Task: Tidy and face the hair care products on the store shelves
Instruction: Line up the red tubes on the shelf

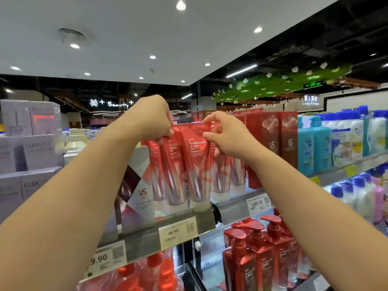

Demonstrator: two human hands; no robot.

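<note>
Up top, left hand (154, 120) and right hand (225, 134) pinch glossy red tubes (196, 164).

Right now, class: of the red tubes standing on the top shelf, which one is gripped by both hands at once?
The front middle tube: the left hand holds its top left corner and the right hand pinches its right edge. The neighbouring tubes stand behind it.

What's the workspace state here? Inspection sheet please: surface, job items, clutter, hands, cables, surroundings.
Surface: top shelf, price tags along its front edge.
Job's things: red tubes standing in a row; VS boxes beside them.
Clutter: nothing seen.
Grippers: left hand grips tube tops; right hand pinches the front tube's top edge.
Cables: nothing seen.
Surroundings: red pump bottles below, blue bottles to the right, store ceiling lights.
</note>
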